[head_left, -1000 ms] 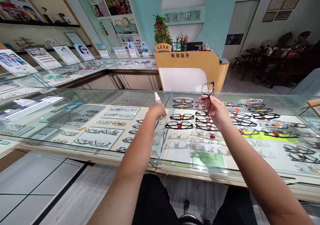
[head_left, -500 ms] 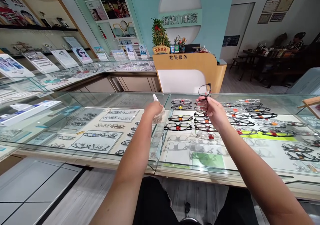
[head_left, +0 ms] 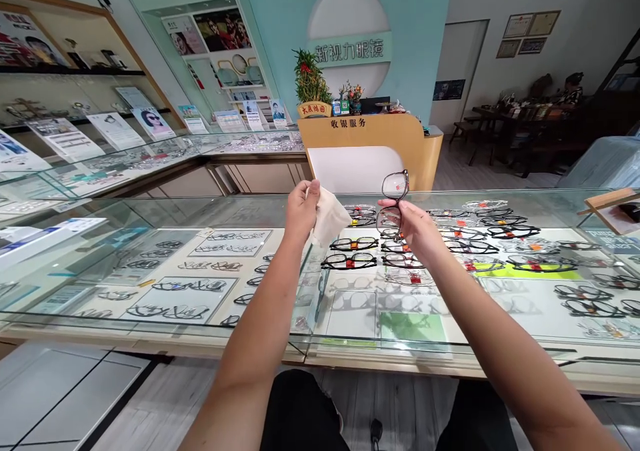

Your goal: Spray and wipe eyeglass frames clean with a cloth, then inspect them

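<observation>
Teal covers the far wall [head_left: 425, 11], and in front of it stands a wooden desk [head_left: 415, 132] with a white front panel. The glass-topped table [head_left: 350, 363] runs across the view before the person. A leafy plant [head_left: 311, 84] sits on the desk. The left hand [head_left: 303, 207] is raised above the table, its fingers closed and pinching a pale cloth [head_left: 331, 219] by its edge, the rest draping down to the side nearer the other hand. The right hand [head_left: 419, 229], level with it, has its fingers gripping the glasses [head_left: 389, 219] around the bridge; they are held up over the table, one lens above the other, near the cloth but apart from it. A green card [head_left: 413, 327] lies under the glass, toward the near edge. Dark and clear frames [head_left: 349, 261] stand in rows beneath and beside the right hand, many with red, orange or yellow tags; whether they rest on the glass or under it, I cannot tell. A small red mark [head_left: 399, 187] shows on the upper lens.
</observation>
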A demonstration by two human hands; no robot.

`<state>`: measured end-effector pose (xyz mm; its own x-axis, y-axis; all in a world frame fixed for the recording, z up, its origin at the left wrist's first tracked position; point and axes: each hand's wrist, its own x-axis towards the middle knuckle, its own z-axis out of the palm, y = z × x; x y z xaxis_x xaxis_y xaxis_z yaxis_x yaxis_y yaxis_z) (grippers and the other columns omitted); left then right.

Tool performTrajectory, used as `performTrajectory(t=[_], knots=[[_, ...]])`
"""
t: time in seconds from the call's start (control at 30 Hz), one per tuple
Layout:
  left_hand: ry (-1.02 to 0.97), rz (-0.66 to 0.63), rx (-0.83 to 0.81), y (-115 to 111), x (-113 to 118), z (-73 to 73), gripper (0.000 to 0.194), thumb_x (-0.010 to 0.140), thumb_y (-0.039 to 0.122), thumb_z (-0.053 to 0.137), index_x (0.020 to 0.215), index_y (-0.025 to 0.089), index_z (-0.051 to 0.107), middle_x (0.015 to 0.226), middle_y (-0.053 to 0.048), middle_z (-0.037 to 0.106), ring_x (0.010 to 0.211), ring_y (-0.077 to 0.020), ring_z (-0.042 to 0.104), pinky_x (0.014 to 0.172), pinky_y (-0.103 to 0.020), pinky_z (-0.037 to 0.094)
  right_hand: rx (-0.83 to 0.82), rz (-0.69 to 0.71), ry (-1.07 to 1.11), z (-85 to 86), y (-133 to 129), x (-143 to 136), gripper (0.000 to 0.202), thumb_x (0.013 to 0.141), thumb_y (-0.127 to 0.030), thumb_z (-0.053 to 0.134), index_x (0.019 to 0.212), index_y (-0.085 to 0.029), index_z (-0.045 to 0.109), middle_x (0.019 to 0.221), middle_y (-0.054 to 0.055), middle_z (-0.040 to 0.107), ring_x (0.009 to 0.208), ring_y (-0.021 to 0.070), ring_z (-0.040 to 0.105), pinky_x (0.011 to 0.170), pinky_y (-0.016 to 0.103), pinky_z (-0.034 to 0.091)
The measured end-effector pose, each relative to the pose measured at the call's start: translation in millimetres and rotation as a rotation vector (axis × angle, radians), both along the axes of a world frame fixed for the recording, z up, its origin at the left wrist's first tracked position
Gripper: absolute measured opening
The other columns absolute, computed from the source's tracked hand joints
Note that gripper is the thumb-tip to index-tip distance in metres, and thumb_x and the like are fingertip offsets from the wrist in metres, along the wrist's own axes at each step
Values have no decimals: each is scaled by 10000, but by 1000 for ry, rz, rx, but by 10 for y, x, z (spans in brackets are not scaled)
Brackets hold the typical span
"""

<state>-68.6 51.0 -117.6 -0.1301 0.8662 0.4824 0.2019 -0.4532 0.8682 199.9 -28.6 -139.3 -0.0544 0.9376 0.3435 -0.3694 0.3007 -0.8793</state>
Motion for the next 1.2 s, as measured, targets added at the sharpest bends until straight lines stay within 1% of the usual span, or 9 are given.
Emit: performTrajectory(t=[0.17, 0.37, 0.57, 0.73, 0.8, 0.9, 1.0, 1.1, 1.2], knots=[[21, -262, -70, -261, 326, 9, 794, 784, 1036, 656, 837, 263, 483, 667, 41, 364, 570, -144, 307, 523, -307, 248, 15, 106, -16, 47, -77, -54, 409, 885, -689, 854, 1027, -309, 910, 1349, 43, 843, 1427, 285, 683, 1278, 405, 458], [47, -342, -25, -369, 477, 1, 813, 771, 1048, 653, 789, 249, 509, 673, 37, 355, 597, -145, 317, 537, -304, 284, -109, 134, -90, 5, -84, -76, 518, 822, -741, 873, 1048, -276, 906, 1071, 40, 877, 1024, 259, 787, 962, 371, 596], [64, -296, 46, -389, 446, 25, 828, 805, 1040, 626, 654, 230, 544, 654, -23, 532, 602, -169, 468, 559, -335, 394, -27, 0, -130, 4, -84, -75, 532, 837, -782, 840, 1036, -293, 909, 1015, 30, 854, 1043, 275, 757, 943, 380, 585], [34, -551, -68, -413, 395, 36, 899, 878, 1065, 433, 508, 246, 468, 601, -76, 569, 602, -216, 558, 653, -422, 523, 117, -123, -240, 108, -166, -55, 545, 887, -801, 783, 1027, -293, 920, 989, 36, 809, 977, 260, 695, 915, 382, 547], [-7, -584, -50, -429, 425, 23, 816, 921, 968, 571, 560, 238, 517, 641, -62, 596, 623, -199, 551, 676, -398, 516, 151, -119, -261, 136, -192, -46, 544, 910, -793, 764, 1032, -287, 922, 1003, 41, 791, 956, 251, 671, 897, 376, 534], [-44, -545, -12, -461, 521, -20, 605, 848, 799, 850, 801, 229, 655, 844, -46, 707, 766, -189, 610, 729, -333, 515, 184, -109, -283, 151, -207, -33, 547, 929, -785, 750, 1043, -278, 922, 936, 37, 749, 917, 243, 642, 887, 376, 518], [-41, -581, -120, -488, 604, -75, 635, 809, 806, 875, 1011, 239, 675, 1033, -65, 777, 861, -198, 651, 747, -305, 524, 199, -106, -287, 153, -204, -23, 525, 937, -771, 755, 1039, -284, 921, 882, 29, 712, 924, 247, 639, 910, 377, 508], [-96, -636, -236, -489, 623, -113, 638, 836, 817, 836, 1052, 240, 671, 1069, -70, 784, 818, -192, 648, 708, -300, 518, 190, -89, -262, 154, -193, -12, 522, 932, -776, 756, 1015, -285, 911, 940, 36, 730, 975, 258, 654, 954, 383, 510], [-139, -683, -227, -469, 609, -122, 616, 792, 719, 936, 1057, 219, 692, 1064, -73, 777, 869, -194, 660, 746, -289, 527, 195, -91, -282, 147, -172, 4, 552, 927, -790, 751, 1004, -262, 894, 930, 41, 702, 953, 250, 635, 922, 379, 503]])
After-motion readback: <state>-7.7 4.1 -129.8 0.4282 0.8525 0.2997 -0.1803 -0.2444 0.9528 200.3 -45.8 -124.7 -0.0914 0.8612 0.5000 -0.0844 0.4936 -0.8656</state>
